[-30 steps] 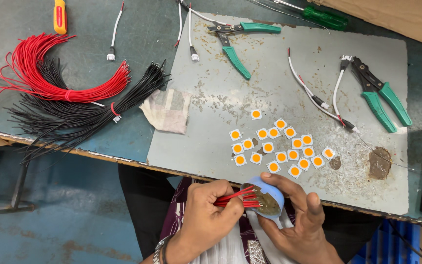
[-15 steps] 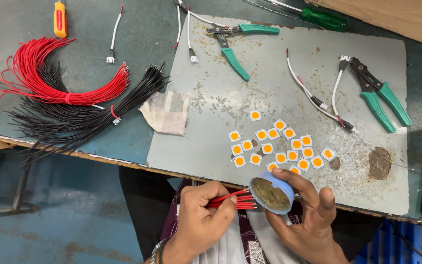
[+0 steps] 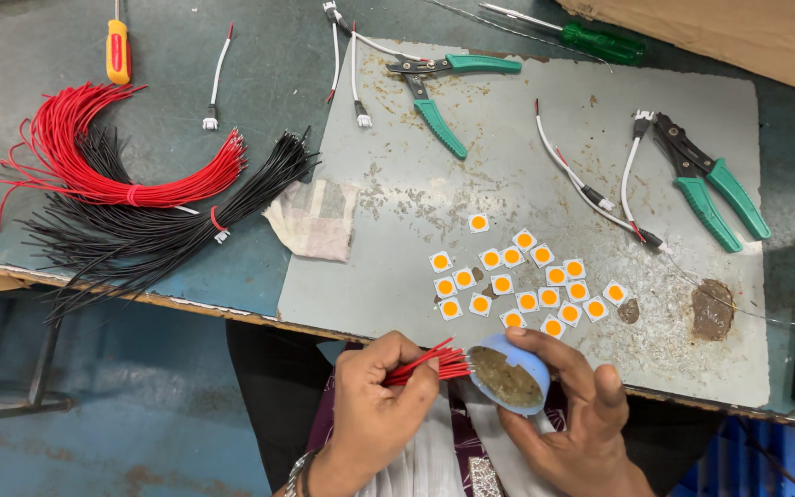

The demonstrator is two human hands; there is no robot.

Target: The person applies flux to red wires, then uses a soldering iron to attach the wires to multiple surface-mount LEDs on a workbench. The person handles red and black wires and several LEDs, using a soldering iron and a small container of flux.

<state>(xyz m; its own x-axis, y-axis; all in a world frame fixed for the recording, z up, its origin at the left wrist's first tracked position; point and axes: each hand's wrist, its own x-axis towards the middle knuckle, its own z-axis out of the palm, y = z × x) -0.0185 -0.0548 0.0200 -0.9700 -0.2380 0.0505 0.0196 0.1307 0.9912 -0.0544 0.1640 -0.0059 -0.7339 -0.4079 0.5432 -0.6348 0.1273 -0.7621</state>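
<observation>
My left hand [image 3: 374,410] grips a small bunch of short red wires [image 3: 427,364], their bare tips pointing at a small blue tub of brownish paste [image 3: 510,373]. My right hand [image 3: 574,423] cradles that tub, tilted toward the wires, just below the table's front edge. The wire tips sit at the tub's rim. Above my hands, several small white square chips with orange centres [image 3: 522,281] lie scattered on a grey metal sheet [image 3: 416,198].
A red wire bundle [image 3: 103,161] and a black wire bundle [image 3: 158,235] lie at left, beside a folded cloth [image 3: 315,219]. Two green-handled pliers [image 3: 439,92] [image 3: 706,184], white connector leads [image 3: 591,189], a green screwdriver [image 3: 591,37] and an orange one [image 3: 118,51] lie around.
The tub has tilted so its open face shows the paste, and the red wire tips have moved to its rim. Both hands stay below the table edge.
</observation>
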